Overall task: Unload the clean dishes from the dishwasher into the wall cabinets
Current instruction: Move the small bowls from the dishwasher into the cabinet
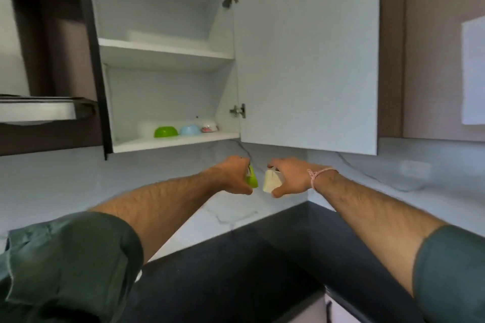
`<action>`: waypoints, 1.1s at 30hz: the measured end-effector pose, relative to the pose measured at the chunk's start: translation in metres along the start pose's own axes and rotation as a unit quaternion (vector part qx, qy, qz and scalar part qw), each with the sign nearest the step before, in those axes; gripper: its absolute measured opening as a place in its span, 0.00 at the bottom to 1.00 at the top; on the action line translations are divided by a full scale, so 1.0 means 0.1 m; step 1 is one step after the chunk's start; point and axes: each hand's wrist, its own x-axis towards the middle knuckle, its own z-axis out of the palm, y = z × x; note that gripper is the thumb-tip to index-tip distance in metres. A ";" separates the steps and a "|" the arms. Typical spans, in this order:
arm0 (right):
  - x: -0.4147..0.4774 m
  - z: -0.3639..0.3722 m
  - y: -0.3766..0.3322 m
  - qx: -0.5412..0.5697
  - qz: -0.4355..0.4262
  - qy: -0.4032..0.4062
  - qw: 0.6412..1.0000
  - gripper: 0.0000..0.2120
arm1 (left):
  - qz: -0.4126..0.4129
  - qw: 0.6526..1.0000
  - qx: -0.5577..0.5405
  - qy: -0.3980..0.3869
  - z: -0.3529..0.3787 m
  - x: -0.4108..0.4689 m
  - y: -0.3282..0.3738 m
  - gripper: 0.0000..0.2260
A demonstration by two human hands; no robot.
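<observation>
Both arms reach out below the open wall cabinet (173, 140). My left hand (236, 174) grips a lime-green dish (252, 179), seen edge-on. My right hand (288, 177) grips a cream-white dish (270, 182), and the two dishes almost touch. On the cabinet's bottom shelf sit a green bowl (165, 131), a light blue bowl (190, 130), a small white dish with a red pattern (209, 127) and a pale container (147, 127) behind them. A flat white thing (157, 35) lies on the middle shelf. The dishwasher is out of sight.
The cabinet door (307, 60) stands open to the right, just above my right hand. A dark countertop (249, 270) wraps the corner below, backed by white marbled wall (78, 181). A dark range hood (44, 113) hangs at the left.
</observation>
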 end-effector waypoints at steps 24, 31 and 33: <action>3.83 -0.03 0.24 -0.059 -0.093 0.053 0.993 0.34 | -0.202 0.976 -0.049 0.072 -0.16 2.19 -2.50 0.28; 4.74 0.00 0.16 0.108 -0.019 -0.057 0.992 0.21 | -0.200 0.974 -0.102 0.013 0.00 2.79 -2.94 0.23; 4.94 0.00 0.20 0.093 -0.017 -0.087 0.992 0.20 | -0.193 0.975 -0.107 -0.004 0.04 2.94 -3.02 0.21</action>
